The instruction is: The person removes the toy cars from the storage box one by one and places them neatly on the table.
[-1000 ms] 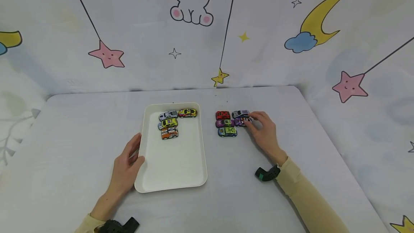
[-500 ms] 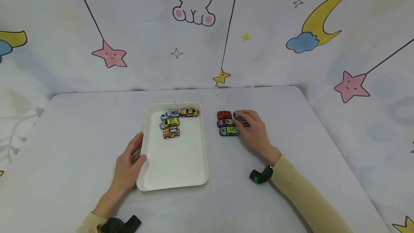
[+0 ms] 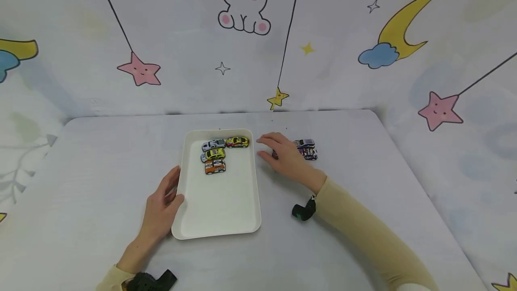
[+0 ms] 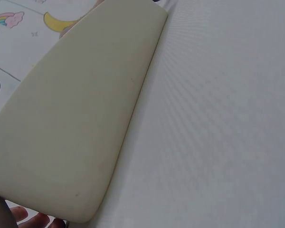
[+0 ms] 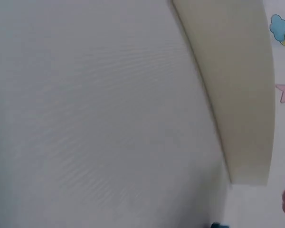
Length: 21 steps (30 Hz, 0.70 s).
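My left hand [image 3: 159,208] grips the left side of a white tray [image 3: 218,210], its thumb over the rim and fingers outside. Its fingers [image 4: 35,221] show below the tray wall in the left wrist view. Inside the tray sit a silver toy car [image 3: 212,145], a yellow-and-red one [image 3: 237,142], a yellow one [image 3: 212,154] and an orange one [image 3: 215,166]. Just right of the tray hovers my right hand [image 3: 288,158], thumb and fingers apart with nothing visible between them. Beyond it show a silver-and-dark toy car [image 3: 304,143] and a purple one [image 3: 308,153]; other cars are mostly hidden beneath the hand.
The tray's outer wall [image 5: 237,99] rises along the right of the right wrist view. White cloth [image 3: 355,147] covers the table, and behind it stands a backdrop [image 3: 181,48] printed with stars, a moon and a rabbit.
My right hand has moved left from the purple and silver-and-dark cars toward the tray's right edge, covering the red and green cars. The left hand stays on the tray.
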Motion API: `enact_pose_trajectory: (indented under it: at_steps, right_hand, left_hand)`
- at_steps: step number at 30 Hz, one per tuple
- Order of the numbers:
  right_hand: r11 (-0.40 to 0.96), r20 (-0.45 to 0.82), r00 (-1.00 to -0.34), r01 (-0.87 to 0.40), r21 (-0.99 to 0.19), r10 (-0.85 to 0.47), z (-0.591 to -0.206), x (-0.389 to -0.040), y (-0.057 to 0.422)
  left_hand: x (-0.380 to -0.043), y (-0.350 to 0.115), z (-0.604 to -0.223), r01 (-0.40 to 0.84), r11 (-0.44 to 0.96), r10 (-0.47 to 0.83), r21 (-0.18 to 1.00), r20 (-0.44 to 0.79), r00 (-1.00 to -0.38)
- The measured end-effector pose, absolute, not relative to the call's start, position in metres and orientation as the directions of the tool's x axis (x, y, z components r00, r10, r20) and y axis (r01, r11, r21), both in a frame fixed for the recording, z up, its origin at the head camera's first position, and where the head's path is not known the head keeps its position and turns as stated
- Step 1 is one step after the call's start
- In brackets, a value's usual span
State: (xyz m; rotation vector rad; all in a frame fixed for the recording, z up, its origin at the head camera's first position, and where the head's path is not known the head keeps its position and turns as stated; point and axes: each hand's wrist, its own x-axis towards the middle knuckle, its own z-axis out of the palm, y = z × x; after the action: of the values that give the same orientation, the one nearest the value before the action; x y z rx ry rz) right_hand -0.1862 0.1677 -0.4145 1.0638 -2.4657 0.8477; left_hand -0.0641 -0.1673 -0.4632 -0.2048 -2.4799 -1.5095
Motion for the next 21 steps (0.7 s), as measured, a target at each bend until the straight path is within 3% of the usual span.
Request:
enact_pose_trajectory:
  at_steps: [11, 17, 21]
  right_hand:
    - [0.588, 0.288, -0.683, -0.728, -0.354, -0.672, -0.403, -0.204, 0.125]
    - [0.662, 0.111, -0.715, -0.686, -0.303, -0.69, -0.404, -0.213, 0.111]
    - [0.677, 0.065, -0.717, -0.681, -0.28, -0.694, -0.407, -0.221, 0.106]
  left_hand:
    - [-0.065, -0.167, -0.463, 0.255, 0.442, 0.003, 0.86, 0.282, -0.959]
    - [-0.065, -0.168, -0.463, 0.26, 0.435, 0.004, 0.862, 0.287, -0.958]
    - [-0.066, -0.17, -0.466, 0.255, 0.442, 0.002, 0.86, 0.283, -0.959]
